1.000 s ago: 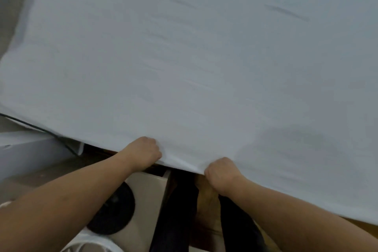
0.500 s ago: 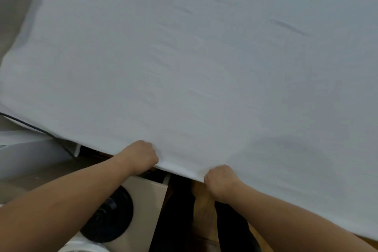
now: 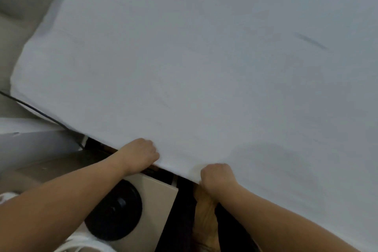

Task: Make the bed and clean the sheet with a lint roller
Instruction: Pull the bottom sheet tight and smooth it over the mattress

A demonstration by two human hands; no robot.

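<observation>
A big white sheet on the bed, spread almost flat, filling most of the view. A few thin creases far off on the right side. A soft grey shadow patch on the cloth near the right arm.

Both hands at the near edge of the sheet, close together but not touching. Left hand curled into a fist on the hem, fingers tucked over the edge and gripping the cloth. Right hand also curled tight, pinching a little bunched bit of the hem. Bare arms reaching in from the bottom corners.

Under the lifted edge, a dark gap. Below the left arm, a beige box with a round black disc on it. Between the arms, dark trouser legs and a bare foot on the floor. A thin black cable running along the left side, just beside the sheet's corner. A white ledge beyond it. Something white at the bottom left, too blurry to tell. No lint roller to be seen.
</observation>
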